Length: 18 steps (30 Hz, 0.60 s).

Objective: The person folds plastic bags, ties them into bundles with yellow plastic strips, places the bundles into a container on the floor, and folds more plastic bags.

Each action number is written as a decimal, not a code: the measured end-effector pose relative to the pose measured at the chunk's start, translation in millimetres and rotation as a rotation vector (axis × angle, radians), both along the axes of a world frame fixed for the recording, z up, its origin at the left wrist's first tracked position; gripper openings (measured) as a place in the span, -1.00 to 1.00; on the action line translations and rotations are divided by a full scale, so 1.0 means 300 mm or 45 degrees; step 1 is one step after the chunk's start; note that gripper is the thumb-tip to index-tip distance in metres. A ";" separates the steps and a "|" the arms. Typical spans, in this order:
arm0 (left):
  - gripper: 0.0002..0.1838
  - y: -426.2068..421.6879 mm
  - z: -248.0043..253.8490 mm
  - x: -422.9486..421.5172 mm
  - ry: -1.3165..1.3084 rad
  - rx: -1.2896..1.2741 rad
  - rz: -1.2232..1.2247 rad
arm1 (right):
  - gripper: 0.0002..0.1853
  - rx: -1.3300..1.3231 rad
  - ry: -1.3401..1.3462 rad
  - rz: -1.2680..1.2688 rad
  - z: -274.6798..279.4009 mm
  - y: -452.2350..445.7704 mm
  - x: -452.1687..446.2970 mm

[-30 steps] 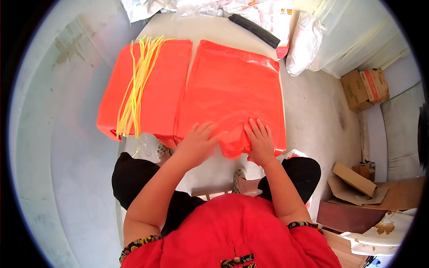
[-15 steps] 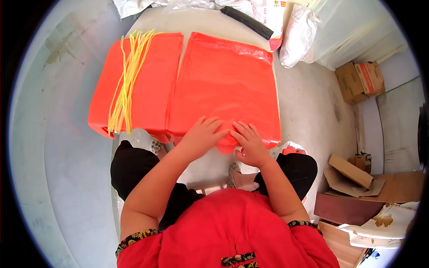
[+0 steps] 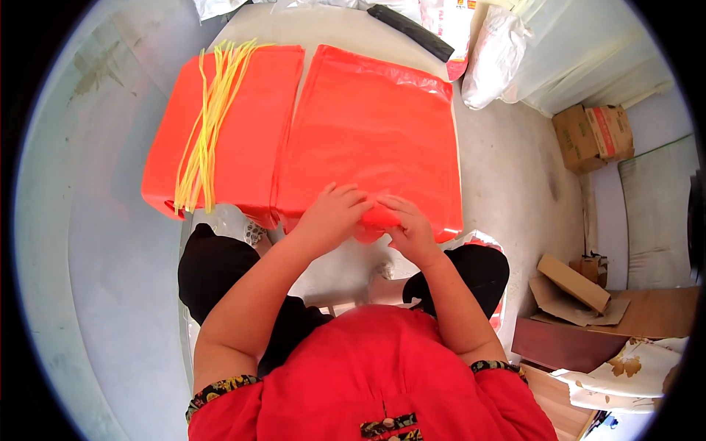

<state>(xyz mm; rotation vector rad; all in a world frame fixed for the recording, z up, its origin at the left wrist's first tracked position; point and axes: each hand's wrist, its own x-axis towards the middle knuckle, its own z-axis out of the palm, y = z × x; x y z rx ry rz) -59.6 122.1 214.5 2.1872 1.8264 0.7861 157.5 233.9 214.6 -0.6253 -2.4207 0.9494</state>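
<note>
A wide stack of flat red plastic bags (image 3: 375,132) lies in front of me, its near edge hanging a little over the table. My left hand (image 3: 336,214) rests at that near edge, fingers bent over the red plastic and closed on it. Beside it, my right hand (image 3: 412,232) pinches the same edge, with the thumb below and the fingers on top. Between both hands the plastic is bunched up. To the left is a second red stack (image 3: 257,125), draped over the table edge, with a bundle of thin yellow strips (image 3: 213,125) across it.
A black roll (image 3: 410,32) lies at the table's far edge (image 3: 323,28), near white sacks (image 3: 496,59). Cardboard boxes (image 3: 593,138) stand far right, and an opened carton (image 3: 573,290) sits nearer on a brown cabinet. A pale wall (image 3: 110,242) closes off the left.
Both hands stay at the near edge of the bags. My right fingers have curled in more, and the plastic between the hands has been lifted and bunched. The view has shifted slightly.
</note>
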 end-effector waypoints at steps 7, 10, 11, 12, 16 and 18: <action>-0.76 0.033 -0.039 -0.001 -0.076 0.097 0.058 | -0.55 -0.007 0.093 0.032 0.034 0.007 -0.034; -0.70 0.029 -0.018 -0.006 -0.024 0.048 0.031 | -0.61 -0.059 0.134 0.062 0.001 0.023 -0.040; -0.68 0.024 -0.006 -0.010 -0.095 0.052 0.088 | -0.63 -0.241 0.182 0.011 -0.005 0.015 -0.051; -0.67 0.018 0.015 -0.015 -0.166 0.054 0.145 | -0.65 -0.425 0.229 -0.040 0.005 0.005 -0.064; -0.60 -0.001 0.010 -0.076 -0.370 0.160 0.605 | -0.71 -1.127 0.170 -0.370 0.058 -0.001 -0.073; -0.55 -0.009 0.002 -0.133 -0.686 0.239 0.754 | -0.71 -1.209 0.415 -0.356 0.032 0.008 -0.078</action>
